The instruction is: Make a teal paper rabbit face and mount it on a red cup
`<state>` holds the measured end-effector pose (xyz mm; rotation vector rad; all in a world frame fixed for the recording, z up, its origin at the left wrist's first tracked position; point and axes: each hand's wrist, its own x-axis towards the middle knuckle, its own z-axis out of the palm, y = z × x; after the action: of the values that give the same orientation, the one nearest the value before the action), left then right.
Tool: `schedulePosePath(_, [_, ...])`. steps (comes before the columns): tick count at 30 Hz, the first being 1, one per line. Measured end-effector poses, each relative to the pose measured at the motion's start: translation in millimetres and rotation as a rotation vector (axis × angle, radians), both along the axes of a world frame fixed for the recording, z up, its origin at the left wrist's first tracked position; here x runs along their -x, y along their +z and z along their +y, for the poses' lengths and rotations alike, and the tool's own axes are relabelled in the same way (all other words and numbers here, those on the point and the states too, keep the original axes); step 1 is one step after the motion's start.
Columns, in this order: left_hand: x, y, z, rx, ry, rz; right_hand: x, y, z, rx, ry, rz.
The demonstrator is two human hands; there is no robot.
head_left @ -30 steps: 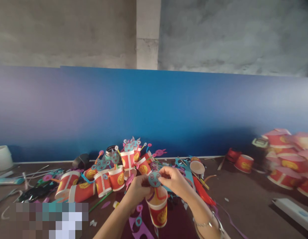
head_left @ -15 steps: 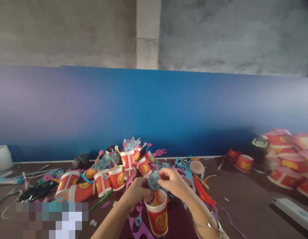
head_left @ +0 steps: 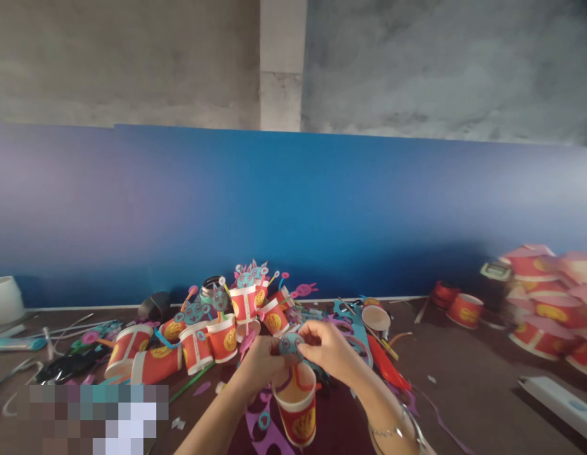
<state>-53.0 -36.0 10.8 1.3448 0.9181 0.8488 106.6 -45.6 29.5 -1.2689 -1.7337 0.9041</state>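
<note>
In the head view, the blue paper face (head_left: 291, 343) sits at the centre of the dial, above the mouth of a paper cup (head_left: 296, 420) at six o'clock. The left hand (head_left: 263, 363) pinches its edge at nine, and the right hand (head_left: 325, 344) has its fingertips closed on the edge at three. An orange strip (head_left: 302, 382) rises inside the cup toward the face; whether they are joined is hidden.

The face looks like thin card: very light, not slippery, quick to crease or tear, so best held flat by its edges. The cup should be light too, stiff at its rolled rim but easily dented along the wall; the rim is the safer hold.

The bench (head_left: 445, 392) is dark and cluttered. Purple offcuts (head_left: 269, 436) lie between six and seven, decorated cups (head_left: 195, 349) crowd around nine, a red item (head_left: 388, 363) lies just past three, and stacked cups (head_left: 542, 338) stand far out at three. At twelve, a blue panel (head_left: 293, 208) backs the bench, with a bare grey wall (head_left: 179, 63) above.
</note>
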Motion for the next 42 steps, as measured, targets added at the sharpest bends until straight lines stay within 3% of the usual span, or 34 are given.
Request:
schedulePosePath(4, [1.3,-0.8,2.5,-0.012,0.044,-0.027,-1.9,7.3,-4.1,-0.024,0.024,-0.035])
schedulePosePath(9, [5.5,-0.4,5.7,-0.010,0.083,-0.069,-9.9,20.3,-19.1,0.095,0.240,-0.204])
schedulePosePath(14, [7.4,-1.0,6.3,0.010,0.125,-0.141,-10.7,11.1,-21.1,0.194,0.172,-0.351])
schedulePosePath(19, [8.0,1.0,5.5,0.067,0.096,-0.230,-18.2,3.4,-10.5,0.200,0.193,-0.247])
schedulePosePath(27, [10.0,9.4,-1.5,0.146,0.014,-0.277,-21.3,11.7,-12.7,0.393,0.491,0.204])
schedulePosePath(30, [10.2,10.2,-1.3,0.106,0.007,-0.272,-20.7,8.5,-10.8,0.374,0.471,0.197])
schedulePosePath(34, [10.2,14.1,-2.6,0.018,0.079,-0.172,-19.8,6.3,-8.0,0.286,0.356,0.033])
schedulePosePath(42, [8.5,15.0,-2.3,-0.095,0.116,-0.118,-12.6,13.6,-13.6,0.199,0.260,-0.154])
